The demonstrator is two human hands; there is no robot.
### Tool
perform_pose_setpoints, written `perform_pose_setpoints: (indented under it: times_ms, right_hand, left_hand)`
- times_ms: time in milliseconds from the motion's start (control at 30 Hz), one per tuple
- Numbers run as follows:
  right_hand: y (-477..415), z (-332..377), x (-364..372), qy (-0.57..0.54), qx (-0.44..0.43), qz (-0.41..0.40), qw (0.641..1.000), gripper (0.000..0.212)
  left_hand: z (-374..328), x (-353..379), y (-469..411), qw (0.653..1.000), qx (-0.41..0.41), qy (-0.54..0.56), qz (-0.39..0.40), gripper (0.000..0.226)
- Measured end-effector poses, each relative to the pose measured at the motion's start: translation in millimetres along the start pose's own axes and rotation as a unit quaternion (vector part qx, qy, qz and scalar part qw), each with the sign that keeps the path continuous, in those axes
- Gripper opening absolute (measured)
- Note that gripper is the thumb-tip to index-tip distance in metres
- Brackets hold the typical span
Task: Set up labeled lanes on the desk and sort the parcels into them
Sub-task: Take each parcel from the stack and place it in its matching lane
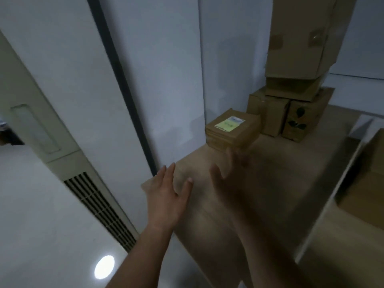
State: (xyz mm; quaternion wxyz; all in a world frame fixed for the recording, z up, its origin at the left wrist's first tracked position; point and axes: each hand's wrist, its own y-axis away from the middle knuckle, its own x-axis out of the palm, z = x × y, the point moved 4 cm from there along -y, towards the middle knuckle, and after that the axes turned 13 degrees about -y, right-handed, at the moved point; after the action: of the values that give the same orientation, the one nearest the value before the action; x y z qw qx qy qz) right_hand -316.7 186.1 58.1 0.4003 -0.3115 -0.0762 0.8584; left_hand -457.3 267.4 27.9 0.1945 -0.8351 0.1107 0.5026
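Observation:
A small flat cardboard parcel (232,129) with a green and white label lies on the wooden desk (280,173) near its far left corner. Behind it a stack of larger cardboard boxes (299,59) rises against the wall, resting on two lower boxes (291,119). My left hand (168,196) hovers over the desk's left edge, fingers straight and spread, holding nothing. My right hand (230,175) is blurred, open with fingers extended toward the parcel's near side; whether it touches the parcel I cannot tell.
White wall panels (162,69) with a dark vertical strip stand left of the desk. A vent grille (99,210) sits low on the left above a glossy floor. Another cardboard box (369,183) lies at the right past a white divider.

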Motion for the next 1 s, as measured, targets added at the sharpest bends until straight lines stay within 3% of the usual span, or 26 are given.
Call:
perform_pose_setpoints:
  times_ms: [33, 100, 233, 333, 667, 1000]
  right_hand:
    - [-8, -11, 3, 0.010, 0.049, 0.036, 0.998, 0.073]
    - [-22, -24, 2, 0.013, 0.095, 0.014, 0.995, 0.082]
    - [-58, -33, 7, 0.068, 0.138, -0.065, 0.986, 0.066]
    - [-89, -46, 12, 0.071, 0.181, -0.109, 0.975, 0.065]
    - [-193, -79, 68, 0.083, 0.276, -0.169, 0.942, 0.079]
    - [-253, -141, 90, 0.045, 0.377, -0.209, 0.901, 0.102]
  left_hand:
    - [-3, 8, -11, 1.000, 0.007, 0.012, 0.013, 0.067]
    - [-13, 23, -35, 0.999, 0.031, 0.030, 0.029, 0.069]
    - [-35, 49, -90, 0.993, 0.083, 0.062, 0.052, 0.068]
    - [-45, 66, -135, 0.986, 0.124, 0.084, 0.076, 0.068]
    - [-47, 125, -299, 0.968, 0.161, 0.116, 0.151, 0.074]
    - [-72, 195, -388, 0.943, 0.162, 0.158, 0.246, 0.087]
